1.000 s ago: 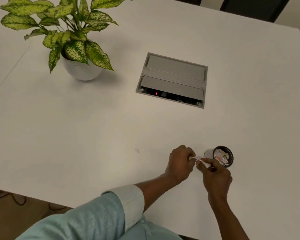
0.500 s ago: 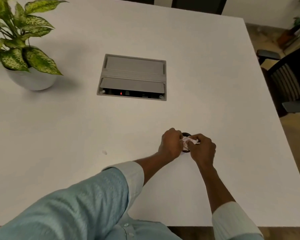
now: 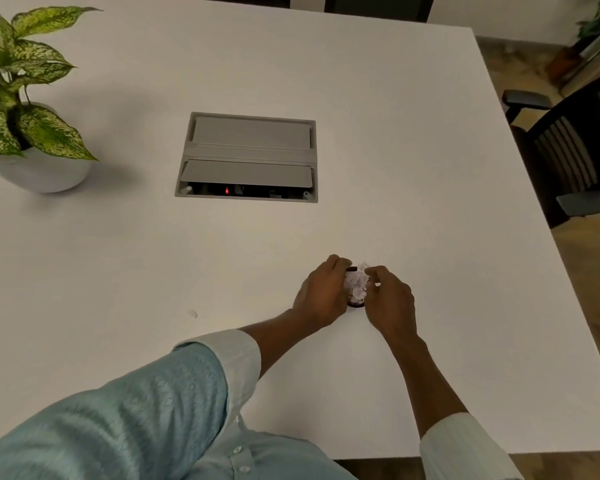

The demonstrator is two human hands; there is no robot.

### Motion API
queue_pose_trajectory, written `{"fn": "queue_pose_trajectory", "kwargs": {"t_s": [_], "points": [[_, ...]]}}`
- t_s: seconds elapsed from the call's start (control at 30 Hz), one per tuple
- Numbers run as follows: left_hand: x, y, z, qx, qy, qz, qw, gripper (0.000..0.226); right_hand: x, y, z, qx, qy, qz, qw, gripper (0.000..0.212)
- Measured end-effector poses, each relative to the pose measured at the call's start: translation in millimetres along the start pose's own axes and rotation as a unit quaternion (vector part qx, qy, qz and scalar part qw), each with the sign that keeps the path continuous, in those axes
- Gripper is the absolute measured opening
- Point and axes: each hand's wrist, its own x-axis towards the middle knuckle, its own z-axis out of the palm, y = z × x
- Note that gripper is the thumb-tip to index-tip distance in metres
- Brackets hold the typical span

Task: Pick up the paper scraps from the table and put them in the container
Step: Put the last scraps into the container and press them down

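Pressing in from both sides, the left hand (image 3: 323, 294) and right hand (image 3: 388, 299) now bracket the container (image 3: 355, 303), whose dark rim barely shows between them. A second ago the scrap was pinched between the two hands just short of the container, with its open mouth in plain sight; now the paper scraps (image 3: 356, 284) sit heaped over that mouth as a pale crumpled mound. The left fingers curl round the container's near-left side. The right fingers are bent over the mound, thumb and forefinger close together, though whether they pinch a piece or merely tamp it I cannot tell. On the table (image 3: 118, 271), left of the container, one small fleck (image 3: 192, 313) remains, possibly a last scrap, so the task looks nearly done.
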Motion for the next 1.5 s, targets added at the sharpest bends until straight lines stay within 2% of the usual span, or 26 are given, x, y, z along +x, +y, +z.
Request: {"fn": "queue_pose_trajectory", "kwargs": {"t_s": [0.13,0.23,0.33,0.47,0.63,1.07,1.17,1.33,1.5], "points": [[-22.7,-22.4,-5.0,0.051,0.008,-0.020,0.998,0.049,-14.5,2.8,4.9,-0.031,0.008,-0.054,0.998,0.035],[-48.0,-51.6,-6.4,0.104,-0.029,-0.033,0.994,0.055,-22.6,9.8,16.6,-0.053,0.001,-0.107,0.993,0.053],[-76.5,-90.5,-6.0,0.191,-0.115,-0.038,0.974,0.082,-21.7,19.1,28.3,-0.086,0.002,-0.135,0.987,0.068],[-116.0,-132.5,-2.0,0.271,-0.204,-0.056,0.939,0.131,-19.9,27.6,39.4,-0.135,-0.019,-0.160,0.978,0.069],[-144.5,-148.9,1.2,0.283,-0.235,-0.061,0.928,0.156,-26.5,35.7,54.1,-0.209,-0.043,-0.166,0.963,0.072],[-141.6,-156.2,7.7,0.316,-0.258,-0.081,0.909,0.163,-32.0,25.6,67.8,-0.248,-0.061,-0.143,0.956,0.076],[-141.1,-156.0,7.5,0.318,-0.261,-0.079,0.908,0.161,-33.2,21.1,64.6,-0.234,-0.026,-0.138,0.962,0.066],[-140.5,-156.4,8.4,0.319,-0.264,-0.084,0.906,0.160,-39.0,10.7,54.0,-0.172,0.092,-0.167,0.967,0.044],[-141.2,-156.3,8.8,0.323,-0.258,-0.079,0.907,0.160,-35.4,10.2,58.2,-0.177,0.051,-0.171,0.968,0.055]]}}
